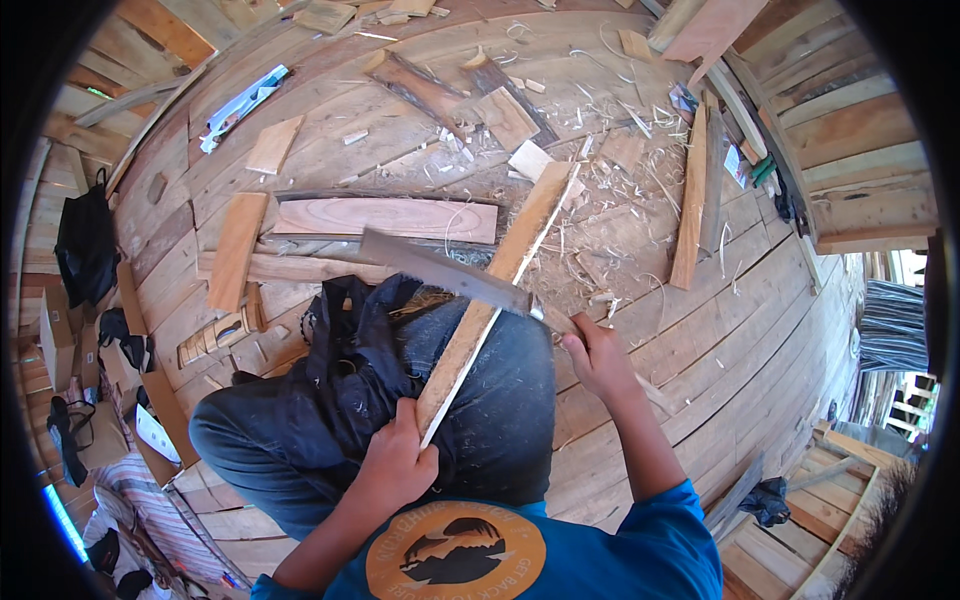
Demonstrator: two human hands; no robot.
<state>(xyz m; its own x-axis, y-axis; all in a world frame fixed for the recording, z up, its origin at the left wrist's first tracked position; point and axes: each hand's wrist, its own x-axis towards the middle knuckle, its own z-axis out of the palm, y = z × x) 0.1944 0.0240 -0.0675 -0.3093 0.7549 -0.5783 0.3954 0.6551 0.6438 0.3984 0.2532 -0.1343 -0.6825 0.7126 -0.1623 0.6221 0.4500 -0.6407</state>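
Note:
A long, narrow wooden strip [536, 212] slants across my lap, from my left leg up toward the wood pieces on the floor. My left hand [393, 462] is closed round its near end. Along one side the strip shows a pale, freshly cut edge. My right hand [603, 362] grips the wooden handle of a machete [435, 268]. Its broad grey blade points left and crosses over the middle of the strip; whether it touches the wood I cannot tell. The handle's end sticks out behind my right hand.
Shavings and chips litter the plank floor [690, 370]. Beyond my knees lie a pinkish board [385, 218], a short board [238, 250] and bark-edged slabs [415, 88]. A long board [692, 200] lies at right. Cardboard boxes [150, 400] and a black bag [85, 243] are at left.

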